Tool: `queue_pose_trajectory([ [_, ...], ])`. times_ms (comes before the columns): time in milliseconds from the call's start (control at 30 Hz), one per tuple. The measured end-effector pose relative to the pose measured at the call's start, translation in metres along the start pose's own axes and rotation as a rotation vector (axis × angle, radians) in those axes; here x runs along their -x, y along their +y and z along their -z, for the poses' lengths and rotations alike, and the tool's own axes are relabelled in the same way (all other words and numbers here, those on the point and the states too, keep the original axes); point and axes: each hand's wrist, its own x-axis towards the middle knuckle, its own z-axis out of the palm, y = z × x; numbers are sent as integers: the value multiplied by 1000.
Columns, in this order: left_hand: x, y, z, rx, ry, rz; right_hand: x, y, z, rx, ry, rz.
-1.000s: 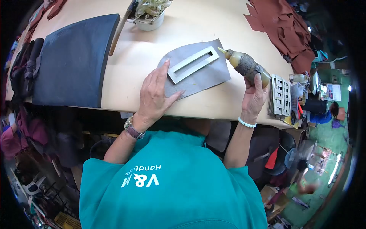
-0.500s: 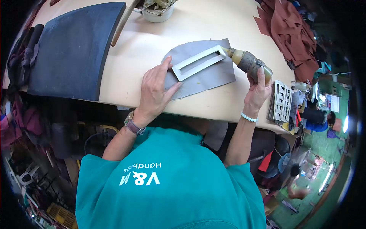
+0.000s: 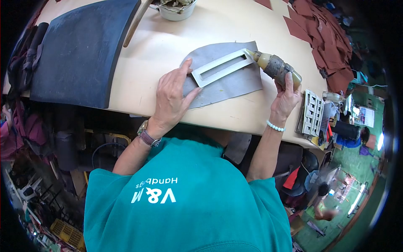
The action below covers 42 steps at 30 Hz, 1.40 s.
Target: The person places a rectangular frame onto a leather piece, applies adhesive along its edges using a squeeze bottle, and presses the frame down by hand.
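Note:
A pale rectangular frame (image 3: 221,69) with a long slot lies over a grey curved-edge sheet (image 3: 243,85) on the table. At the frame's left end, my left hand (image 3: 171,97) has its thumb and fingers around the near corners. My right hand (image 3: 284,103) is closed round the lower part of a yellowish bottle (image 3: 278,69) with a dark, rough wrap. The bottle is tilted, and its nozzle points left at the frame's right end; whether the tip touches it cannot be made out.
A dark board (image 3: 79,52) and a wooden stick (image 3: 136,24) lie on the left of the table (image 3: 155,46). A white pot (image 3: 176,12) stands at the back. Reddish-brown pieces (image 3: 321,42) are heaped right, above a white slotted rack (image 3: 311,113). Another person (image 3: 323,208) is far right.
The bottle's nozzle has come to the frame's right end. My left thumb has moved in to the frame's near corner. The whole view has shifted slightly.

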Motion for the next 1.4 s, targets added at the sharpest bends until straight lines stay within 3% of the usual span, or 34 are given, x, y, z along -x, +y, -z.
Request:
queue_pose_trajectory([
  [300,-1,0,0,-11,-2,-5,10,-27,-10,234,-104,253],
  [1400,-1,-2,-2,-3,6,-17,10,-31,-14,190,-113,270],
])
